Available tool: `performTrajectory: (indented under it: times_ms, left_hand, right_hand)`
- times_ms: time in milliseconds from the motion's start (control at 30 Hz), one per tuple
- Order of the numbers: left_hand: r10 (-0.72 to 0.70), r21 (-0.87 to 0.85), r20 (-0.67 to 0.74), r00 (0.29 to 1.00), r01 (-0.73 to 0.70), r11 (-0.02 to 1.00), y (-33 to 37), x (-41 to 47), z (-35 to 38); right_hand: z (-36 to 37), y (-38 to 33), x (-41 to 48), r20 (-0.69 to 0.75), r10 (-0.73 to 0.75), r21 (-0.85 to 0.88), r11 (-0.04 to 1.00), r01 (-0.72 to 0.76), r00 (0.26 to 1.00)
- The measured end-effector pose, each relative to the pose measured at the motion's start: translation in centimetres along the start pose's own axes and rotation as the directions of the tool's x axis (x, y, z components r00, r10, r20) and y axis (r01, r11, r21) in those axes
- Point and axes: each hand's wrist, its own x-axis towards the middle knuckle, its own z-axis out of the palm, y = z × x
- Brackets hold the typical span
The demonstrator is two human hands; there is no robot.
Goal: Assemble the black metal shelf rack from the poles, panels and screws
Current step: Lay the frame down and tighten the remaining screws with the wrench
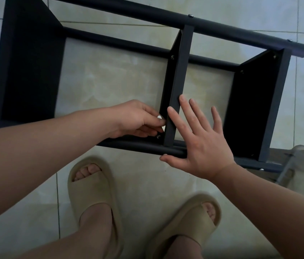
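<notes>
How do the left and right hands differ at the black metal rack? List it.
The left hand pinches a small white piece with curled fingers; the right hand lies flat, fingers spread. The left hand sits left of the black metal middle panel; the right hand touches its edge and the near black pole. Both are bare.

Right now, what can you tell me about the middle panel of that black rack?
The middle panel is a dark, matte sheet, metal by its look, with a folded rim facing the camera. It stands on edge between the rack's poles. A screw shows at each end. The left hand pinches a small white piece beside it; the right hand's straight fingers rest on its rim.
</notes>
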Motion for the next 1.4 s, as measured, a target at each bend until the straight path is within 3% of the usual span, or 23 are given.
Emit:
performTrajectory:
  times_ms: [167,333,500,667,900,1133,1400]
  left_hand:
    - [0.046,-0.064,-0.006,0.999,-0.046,0.997,0.2,0.1,0.2]
    - [0.079,0.032,-0.024,0.997,-0.078,0.996,0.3,0.0,0.0]
    - [0.082,-0.011,-0.02,0.996,-0.082,0.997,0.4,-0.1,0.2]
    - [0.073,0.032,-0.018,0.997,-0.072,0.997,0.4,-0.3,0.3]
    - [0.06,-0.042,-0.026,0.998,-0.061,0.997,0.5,-0.4,0.5]
    - [0.007,-0.075,0.048,0.999,-0.003,0.997,0.6,-0.4,0.2]
    - [0.043,0.018,0.047,0.998,-0.044,0.999,1.1,-0.6,0.5]
  right_hand:
    - [0.1,-0.1,0.0,0.008,0.002,0.013,1.0,-0.002,1.0]
    - [-0.1,0.0,0.0,0.014,0.005,0.022,1.0,-0.006,1.0]
    - [-0.2,-0.2,0.0,0.025,0.009,0.022,1.0,-0.009,1.0]
    - [-0.2,-0.1,0.0,0.012,0.008,0.031,0.999,-0.009,1.0]
    - [-0.3,-0.1,0.0,0.025,0.008,0.031,0.999,-0.009,1.0]
    - [-0.3,-0.2,0.0,0.038,0.011,0.033,0.999,-0.012,0.999]
    - [-0.3,-0.2,0.0,0.03,0.005,0.038,0.999,-0.006,1.0]
